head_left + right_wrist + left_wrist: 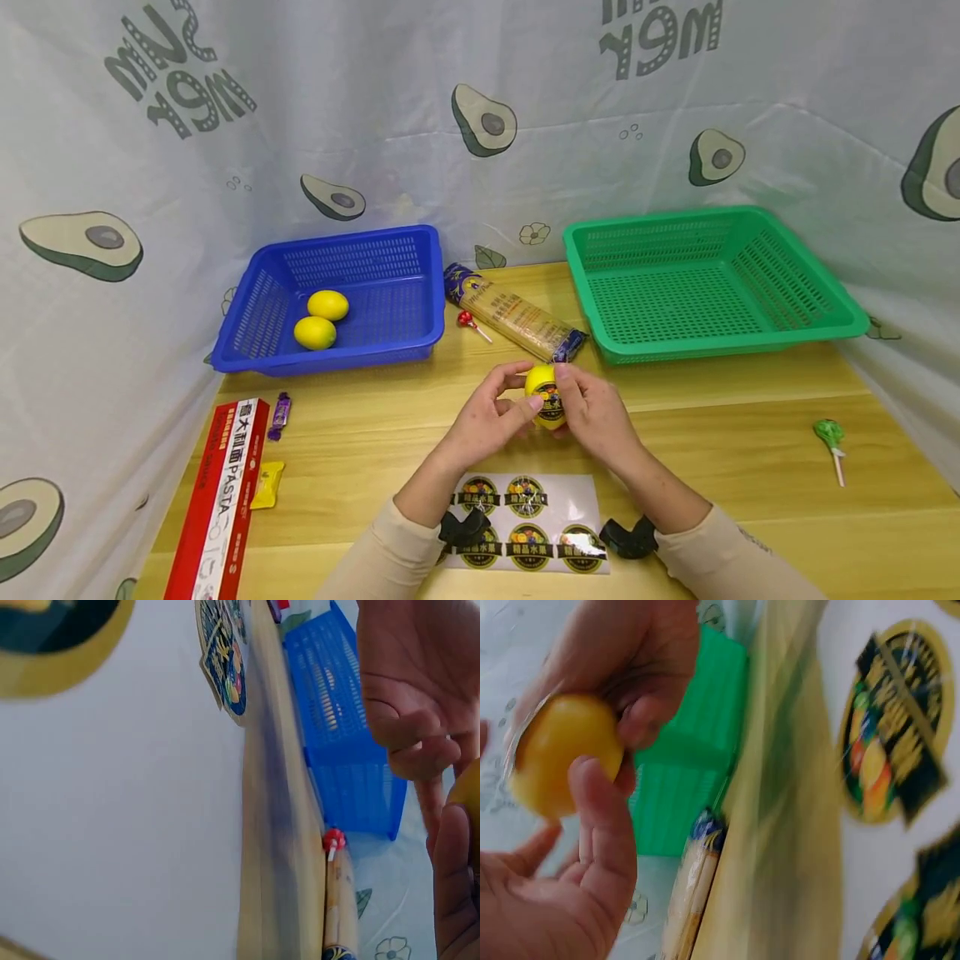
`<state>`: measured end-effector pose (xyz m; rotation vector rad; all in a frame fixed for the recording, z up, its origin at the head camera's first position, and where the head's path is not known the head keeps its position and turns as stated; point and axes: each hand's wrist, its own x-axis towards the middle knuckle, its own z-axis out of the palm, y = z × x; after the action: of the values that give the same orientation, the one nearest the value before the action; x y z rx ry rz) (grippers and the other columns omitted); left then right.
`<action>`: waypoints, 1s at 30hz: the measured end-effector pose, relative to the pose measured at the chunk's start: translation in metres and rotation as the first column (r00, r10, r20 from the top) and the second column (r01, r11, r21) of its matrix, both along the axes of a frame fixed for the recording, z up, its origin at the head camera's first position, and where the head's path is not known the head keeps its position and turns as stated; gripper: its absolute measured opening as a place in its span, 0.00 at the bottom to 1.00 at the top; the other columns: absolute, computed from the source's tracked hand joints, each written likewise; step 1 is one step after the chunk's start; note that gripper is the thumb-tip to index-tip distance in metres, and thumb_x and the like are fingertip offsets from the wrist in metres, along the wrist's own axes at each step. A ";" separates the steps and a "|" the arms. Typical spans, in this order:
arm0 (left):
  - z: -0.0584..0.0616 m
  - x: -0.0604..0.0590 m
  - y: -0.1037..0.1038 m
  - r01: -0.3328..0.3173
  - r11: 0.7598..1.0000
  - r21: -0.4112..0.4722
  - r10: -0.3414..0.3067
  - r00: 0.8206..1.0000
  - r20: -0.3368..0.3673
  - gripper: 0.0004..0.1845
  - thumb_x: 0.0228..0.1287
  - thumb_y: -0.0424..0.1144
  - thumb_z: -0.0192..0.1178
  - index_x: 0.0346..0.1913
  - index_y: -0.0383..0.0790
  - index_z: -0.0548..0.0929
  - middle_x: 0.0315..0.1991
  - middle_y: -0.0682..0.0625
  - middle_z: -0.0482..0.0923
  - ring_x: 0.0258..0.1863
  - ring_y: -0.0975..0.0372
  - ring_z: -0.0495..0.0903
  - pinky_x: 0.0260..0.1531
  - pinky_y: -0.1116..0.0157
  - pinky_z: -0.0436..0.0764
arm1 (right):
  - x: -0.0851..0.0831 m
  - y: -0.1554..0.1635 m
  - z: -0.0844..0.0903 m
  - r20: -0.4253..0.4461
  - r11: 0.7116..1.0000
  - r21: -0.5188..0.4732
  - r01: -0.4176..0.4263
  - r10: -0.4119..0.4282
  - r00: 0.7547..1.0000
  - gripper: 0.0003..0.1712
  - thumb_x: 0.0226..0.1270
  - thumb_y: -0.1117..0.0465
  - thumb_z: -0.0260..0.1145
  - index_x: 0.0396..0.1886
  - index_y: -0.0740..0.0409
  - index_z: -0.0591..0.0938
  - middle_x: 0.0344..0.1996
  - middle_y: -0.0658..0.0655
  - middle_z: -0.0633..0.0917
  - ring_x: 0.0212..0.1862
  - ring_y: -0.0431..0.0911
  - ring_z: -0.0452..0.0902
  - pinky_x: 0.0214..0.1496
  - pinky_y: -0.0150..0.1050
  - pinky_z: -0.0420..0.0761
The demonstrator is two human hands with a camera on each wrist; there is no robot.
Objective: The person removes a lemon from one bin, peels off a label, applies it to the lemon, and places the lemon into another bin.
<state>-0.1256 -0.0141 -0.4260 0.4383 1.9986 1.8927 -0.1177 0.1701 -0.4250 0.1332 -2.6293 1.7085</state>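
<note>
Between both hands, above the middle of the table, is a yellow lemon (537, 379) with a round black-and-gold sticker (551, 402) on its side. My left hand (486, 423) holds the lemon from the left, thumb on its front. From the right, my right hand (600, 417) grips it, with the thumb at the sticker's edge. In the left wrist view the lemon (574, 754) sits between the two hands. Below the wrists lies a white sheet (581, 504) of the same round stickers. Most of the lemon's underside is hidden by fingers.
A blue basket (435, 287) with two lemons (328, 305) stands back left, a green basket (588, 312) back right. Between them lie a pasta packet (517, 312) and red lollipop (466, 319). A red pasta box (217, 500), purple candy (280, 415), yellow candy (267, 484) and green lollipop (829, 432) lie outward.
</note>
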 end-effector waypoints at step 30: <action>-0.002 -0.004 -0.009 -0.012 0.997 -0.074 -0.001 0.985 -0.172 0.24 0.76 0.51 0.58 0.69 0.48 0.75 0.64 0.46 0.78 0.37 0.58 0.84 0.37 0.63 0.87 | -0.010 0.016 0.011 0.167 0.959 -0.030 -0.283 0.284 0.944 0.22 0.82 0.46 0.53 0.56 0.58 0.77 0.27 0.59 0.87 0.20 0.49 0.81 0.18 0.51 0.84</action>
<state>-0.1293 -0.0230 -0.4279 0.5939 2.1740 1.8310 -0.1274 0.1863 -0.4142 0.4037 -2.8454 1.8880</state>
